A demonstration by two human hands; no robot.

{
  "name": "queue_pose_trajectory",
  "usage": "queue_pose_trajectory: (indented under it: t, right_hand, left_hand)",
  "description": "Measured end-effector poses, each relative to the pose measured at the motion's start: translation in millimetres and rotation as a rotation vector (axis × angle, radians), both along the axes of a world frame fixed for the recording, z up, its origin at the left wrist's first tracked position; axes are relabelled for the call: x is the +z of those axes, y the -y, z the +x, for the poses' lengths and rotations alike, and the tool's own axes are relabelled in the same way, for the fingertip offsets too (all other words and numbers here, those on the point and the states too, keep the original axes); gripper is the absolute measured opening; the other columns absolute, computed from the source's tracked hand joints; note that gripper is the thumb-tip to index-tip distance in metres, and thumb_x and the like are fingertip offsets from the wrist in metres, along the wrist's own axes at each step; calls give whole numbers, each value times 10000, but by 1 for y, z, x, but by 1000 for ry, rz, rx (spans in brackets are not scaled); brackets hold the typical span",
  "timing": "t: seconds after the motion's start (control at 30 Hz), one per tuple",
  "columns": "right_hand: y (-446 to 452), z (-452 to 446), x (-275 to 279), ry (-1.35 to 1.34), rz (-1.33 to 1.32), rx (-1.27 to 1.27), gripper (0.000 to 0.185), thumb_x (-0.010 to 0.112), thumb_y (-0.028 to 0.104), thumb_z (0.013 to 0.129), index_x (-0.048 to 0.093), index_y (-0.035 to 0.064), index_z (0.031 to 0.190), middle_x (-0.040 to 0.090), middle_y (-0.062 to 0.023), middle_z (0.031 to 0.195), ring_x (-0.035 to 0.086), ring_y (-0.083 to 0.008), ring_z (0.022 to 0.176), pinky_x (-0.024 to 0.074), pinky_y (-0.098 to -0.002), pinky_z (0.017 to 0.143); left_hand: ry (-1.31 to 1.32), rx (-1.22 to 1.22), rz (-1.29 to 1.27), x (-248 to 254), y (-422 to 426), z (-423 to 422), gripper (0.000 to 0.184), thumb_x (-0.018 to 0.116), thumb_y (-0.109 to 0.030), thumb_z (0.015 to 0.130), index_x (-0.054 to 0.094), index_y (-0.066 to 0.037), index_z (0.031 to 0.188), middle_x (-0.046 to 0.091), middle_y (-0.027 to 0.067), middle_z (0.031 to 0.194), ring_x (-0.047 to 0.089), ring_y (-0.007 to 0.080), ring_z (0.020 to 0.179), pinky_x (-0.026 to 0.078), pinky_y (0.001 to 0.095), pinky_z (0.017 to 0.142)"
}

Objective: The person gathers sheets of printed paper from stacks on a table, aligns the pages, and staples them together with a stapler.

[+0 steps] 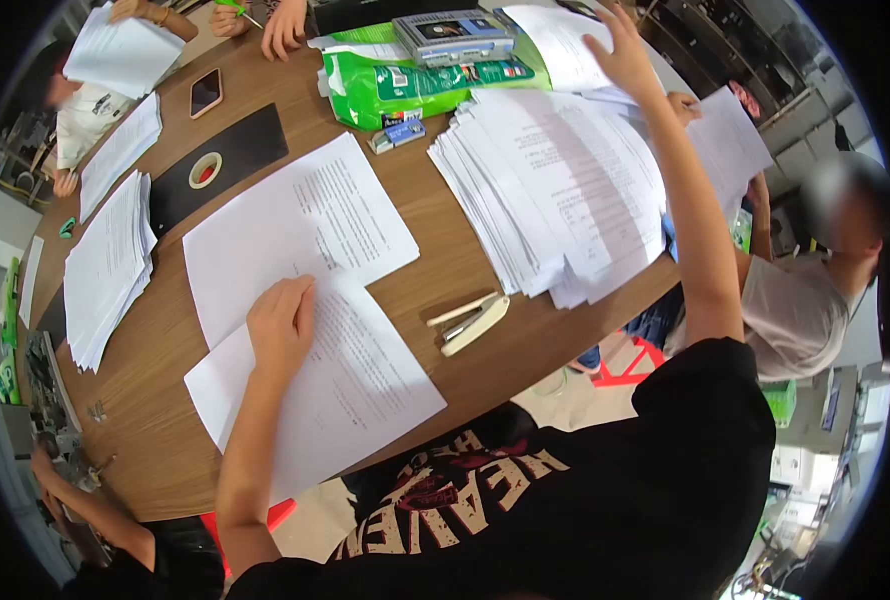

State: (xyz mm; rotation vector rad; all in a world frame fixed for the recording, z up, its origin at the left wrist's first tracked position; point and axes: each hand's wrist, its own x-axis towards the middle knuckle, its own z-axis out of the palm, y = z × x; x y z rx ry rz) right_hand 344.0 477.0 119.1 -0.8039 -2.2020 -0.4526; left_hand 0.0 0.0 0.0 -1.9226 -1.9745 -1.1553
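Observation:
My left hand point(283, 318) rests with curled fingers on printed sheets point(375, 350) lying at the table's front; its fingertips are hidden. These sheets meet or overlap another set of printed sheets point(360, 210) just beyond. Raised at the far right, my right hand point(620, 60) has its fingers spread, over or beside some printed pages point(555, 45); I cannot tell whether it touches them. Beneath my right forearm lies a thick, fanned stack of papers point(565, 190). A cream stapler point(477, 325) sits between that stack and the sheets under my left hand.
A green package point(365, 95) carries a grey case point(455, 38), with a small blue box point(398, 136) in front. Leftward are a tape roll point(205, 170) on a black panel, a phone point(206, 92) and another paper stack point(110, 270). Several people surround the table, some holding papers.

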Motion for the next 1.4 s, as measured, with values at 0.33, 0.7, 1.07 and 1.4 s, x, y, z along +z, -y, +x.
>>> queue_pose_trajectory:
  t: [0.33,0.7,1.07,1.4]
  right_hand:
    - [-142,-22,-10,369,-239,-166,754,580,94,840,268,438,1433,208,-57,1553,278,-382,1381,259,-748,993]
    - [-85,-23,-30,416,-372,-417,677,580,140,889,294,442,1424,172,-3,1565,226,-331,1412,252,-774,965]
    - [-130,-9,-41,306,-261,-229,644,459,7,901,352,399,1400,247,-29,1540,303,-338,1378,294,-759,926]
    - [-139,3,-13,268,-162,-172,681,484,-72,825,381,266,1407,352,-172,1456,388,-379,1312,356,-447,1069]
  left_hand:
    - [-44,-81,-180,64,-47,-35,94,584,-61,855,624,7,907,627,153,806,589,345,693,470,389,629]
    - [92,-135,-463,35,-201,-94,169,534,-187,928,619,-43,953,634,176,815,589,350,729,466,378,683]
    - [138,-127,-235,1,-198,-90,137,577,-169,900,629,-59,963,623,123,894,594,306,833,467,371,729]
    - [27,42,-141,-16,-187,-84,107,587,-144,885,639,-90,961,600,36,988,544,246,981,403,405,827]
